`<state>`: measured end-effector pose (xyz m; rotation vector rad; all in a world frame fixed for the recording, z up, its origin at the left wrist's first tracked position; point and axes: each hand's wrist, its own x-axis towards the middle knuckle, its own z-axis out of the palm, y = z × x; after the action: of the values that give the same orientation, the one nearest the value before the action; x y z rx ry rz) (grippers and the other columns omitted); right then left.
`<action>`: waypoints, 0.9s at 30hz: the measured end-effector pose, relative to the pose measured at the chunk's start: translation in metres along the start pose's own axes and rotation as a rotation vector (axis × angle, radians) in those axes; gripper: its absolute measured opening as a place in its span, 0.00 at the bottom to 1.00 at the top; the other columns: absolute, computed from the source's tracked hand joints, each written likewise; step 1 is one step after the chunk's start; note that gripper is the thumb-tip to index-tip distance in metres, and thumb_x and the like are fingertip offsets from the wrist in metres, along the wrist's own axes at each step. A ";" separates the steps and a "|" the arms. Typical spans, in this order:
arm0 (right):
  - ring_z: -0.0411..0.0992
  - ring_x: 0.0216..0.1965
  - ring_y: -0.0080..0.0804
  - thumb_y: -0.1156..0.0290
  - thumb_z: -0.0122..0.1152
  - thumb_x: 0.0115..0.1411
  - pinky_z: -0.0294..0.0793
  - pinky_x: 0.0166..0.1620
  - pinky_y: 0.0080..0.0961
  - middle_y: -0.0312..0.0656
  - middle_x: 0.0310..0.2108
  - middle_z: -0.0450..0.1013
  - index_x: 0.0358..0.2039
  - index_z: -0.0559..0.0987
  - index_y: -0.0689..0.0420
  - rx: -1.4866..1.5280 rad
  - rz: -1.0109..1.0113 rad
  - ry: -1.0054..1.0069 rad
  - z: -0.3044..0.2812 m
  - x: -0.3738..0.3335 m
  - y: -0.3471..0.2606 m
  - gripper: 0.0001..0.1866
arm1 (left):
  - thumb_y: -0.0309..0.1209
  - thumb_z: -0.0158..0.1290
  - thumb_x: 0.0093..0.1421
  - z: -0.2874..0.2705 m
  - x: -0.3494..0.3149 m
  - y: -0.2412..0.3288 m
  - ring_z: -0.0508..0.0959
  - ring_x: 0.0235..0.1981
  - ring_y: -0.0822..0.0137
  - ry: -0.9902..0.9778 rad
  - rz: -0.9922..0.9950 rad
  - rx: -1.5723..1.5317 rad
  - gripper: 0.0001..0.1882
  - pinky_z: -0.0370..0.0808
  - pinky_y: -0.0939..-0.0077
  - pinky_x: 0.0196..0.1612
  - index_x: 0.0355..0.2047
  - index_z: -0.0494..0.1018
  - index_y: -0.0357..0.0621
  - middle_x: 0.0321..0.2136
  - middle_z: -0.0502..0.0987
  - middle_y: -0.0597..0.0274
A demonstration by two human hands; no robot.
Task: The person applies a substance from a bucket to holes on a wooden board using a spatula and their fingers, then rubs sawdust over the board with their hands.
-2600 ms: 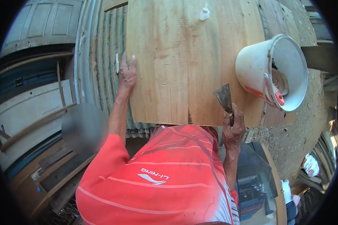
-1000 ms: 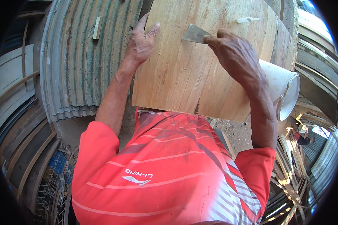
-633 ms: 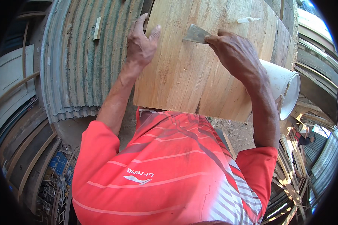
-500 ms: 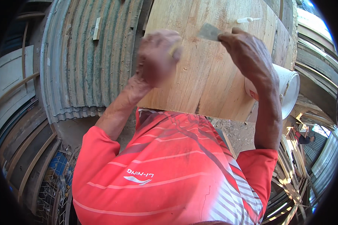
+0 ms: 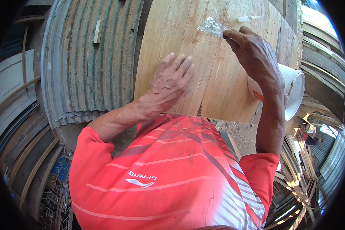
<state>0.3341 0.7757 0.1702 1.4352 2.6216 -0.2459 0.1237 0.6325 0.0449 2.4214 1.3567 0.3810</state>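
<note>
A wooden tabletop [image 5: 214,76] of joined planks lies in front of me. My left hand [image 5: 168,85] is over its near left part, palm down with the fingers spread, and no object shows in it. Whether it touches the wood, I cannot tell. In my right hand [image 5: 255,55] a thin, flat metal scraper blade [image 5: 212,28] is pinched between thumb and fingers. Whitish smears mark the blade's face, and it is tilted above the far part of the planks. Beyond that hand a small whitish bottle with a thin nozzle [image 5: 246,18] lies on its side.
A white bucket [image 5: 295,92] lies on its side by my right forearm. Corrugated metal sheeting [image 5: 90,65] is on the left, with a small wood strip [image 5: 97,32] on it. Stacked timber [image 5: 303,172] fills the right side, where another person [image 5: 312,140] shows far off.
My left hand has come nearer to me and slightly right, its fingers now stretched out. The scraper has turned, showing its smeared face, while my right hand has barely shifted.
</note>
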 end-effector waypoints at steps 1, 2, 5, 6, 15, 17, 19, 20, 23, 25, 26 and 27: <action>0.80 0.38 0.52 0.63 0.58 0.72 0.77 0.41 0.47 0.48 0.35 0.77 0.44 0.83 0.55 0.001 -0.001 -0.007 0.001 0.000 0.000 0.11 | 0.42 0.66 0.59 -0.009 -0.004 0.001 0.68 0.70 0.49 -0.084 0.021 -0.117 0.35 0.60 0.49 0.71 0.64 0.71 0.42 0.65 0.71 0.48; 0.80 0.38 0.51 0.64 0.57 0.72 0.77 0.41 0.47 0.48 0.35 0.77 0.43 0.83 0.55 0.006 -0.008 -0.016 0.003 0.001 -0.001 0.11 | 0.42 0.66 0.59 -0.019 -0.008 0.002 0.69 0.68 0.49 -0.171 0.035 -0.234 0.35 0.63 0.49 0.70 0.63 0.72 0.41 0.64 0.72 0.48; 0.80 0.38 0.50 0.66 0.56 0.71 0.77 0.41 0.47 0.48 0.35 0.77 0.41 0.83 0.56 -0.008 -0.050 -0.029 0.011 0.007 -0.010 0.11 | 0.40 0.67 0.58 -0.026 -0.018 0.008 0.72 0.66 0.48 -0.433 0.108 -0.472 0.34 0.67 0.50 0.67 0.62 0.72 0.40 0.61 0.75 0.47; 0.80 0.38 0.50 0.67 0.55 0.71 0.77 0.41 0.46 0.48 0.35 0.78 0.40 0.84 0.56 -0.020 -0.065 -0.031 0.013 0.008 -0.012 0.11 | 0.40 0.67 0.58 -0.025 -0.019 0.009 0.73 0.65 0.48 -0.521 0.142 -0.532 0.34 0.69 0.50 0.66 0.62 0.72 0.40 0.60 0.76 0.46; 0.81 0.39 0.48 0.73 0.54 0.67 0.78 0.41 0.45 0.48 0.34 0.77 0.38 0.84 0.57 -0.138 -0.053 -0.160 -0.005 -0.011 -0.005 0.10 | 0.41 0.65 0.59 0.016 0.004 0.011 0.57 0.76 0.45 0.059 -0.074 -0.123 0.39 0.55 0.51 0.76 0.67 0.67 0.38 0.73 0.59 0.39; 0.81 0.38 0.48 0.73 0.54 0.67 0.78 0.41 0.44 0.48 0.34 0.77 0.40 0.84 0.57 -0.116 -0.061 -0.104 -0.005 -0.003 -0.008 0.10 | 0.41 0.65 0.60 0.016 -0.004 0.014 0.58 0.75 0.45 -0.006 0.013 -0.192 0.37 0.56 0.51 0.76 0.66 0.69 0.36 0.72 0.61 0.40; 0.81 0.38 0.47 0.72 0.54 0.67 0.78 0.41 0.45 0.48 0.34 0.77 0.40 0.84 0.56 -0.098 -0.083 -0.047 0.004 0.000 -0.011 0.10 | 0.40 0.64 0.61 0.016 -0.015 0.020 0.63 0.72 0.45 -0.044 0.140 -0.310 0.34 0.60 0.51 0.74 0.63 0.71 0.36 0.68 0.67 0.41; 0.81 0.38 0.48 0.72 0.54 0.67 0.78 0.41 0.45 0.48 0.34 0.77 0.41 0.84 0.56 -0.084 -0.087 -0.060 0.012 -0.001 -0.014 0.10 | 0.40 0.64 0.62 0.016 -0.021 0.021 0.67 0.69 0.46 -0.050 0.217 -0.383 0.31 0.64 0.51 0.71 0.62 0.73 0.37 0.64 0.71 0.42; 0.81 0.38 0.48 0.72 0.53 0.68 0.78 0.41 0.45 0.49 0.33 0.76 0.42 0.83 0.57 -0.057 -0.071 -0.134 0.023 -0.012 -0.020 0.10 | 0.39 0.63 0.63 -0.004 -0.031 0.020 0.78 0.55 0.47 -0.296 0.233 -0.614 0.25 0.74 0.54 0.59 0.56 0.76 0.38 0.50 0.80 0.46; 0.81 0.38 0.47 0.72 0.53 0.68 0.78 0.41 0.44 0.49 0.33 0.76 0.42 0.83 0.57 -0.065 -0.036 -0.230 0.016 -0.030 -0.014 0.10 | 0.37 0.63 0.63 -0.010 -0.033 0.018 0.82 0.46 0.48 -0.290 0.176 -0.694 0.22 0.78 0.55 0.50 0.54 0.77 0.40 0.42 0.82 0.49; 0.81 0.38 0.47 0.73 0.52 0.68 0.78 0.41 0.44 0.49 0.34 0.76 0.42 0.82 0.58 -0.102 -0.002 -0.308 0.004 -0.036 -0.015 0.10 | 0.37 0.64 0.63 -0.006 -0.037 0.016 0.82 0.42 0.48 -0.170 0.168 -0.688 0.21 0.78 0.56 0.46 0.53 0.78 0.40 0.39 0.82 0.51; 0.81 0.39 0.47 0.73 0.52 0.68 0.78 0.41 0.44 0.49 0.34 0.76 0.42 0.82 0.58 -0.103 -0.018 -0.279 0.002 -0.036 -0.013 0.10 | 0.36 0.64 0.62 -0.004 -0.039 0.016 0.82 0.38 0.49 -0.052 0.162 -0.681 0.21 0.79 0.56 0.43 0.53 0.78 0.41 0.35 0.81 0.52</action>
<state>0.3421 0.7387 0.1765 1.2453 2.3867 -0.2859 0.1139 0.5916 0.0525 1.9452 0.8215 0.6865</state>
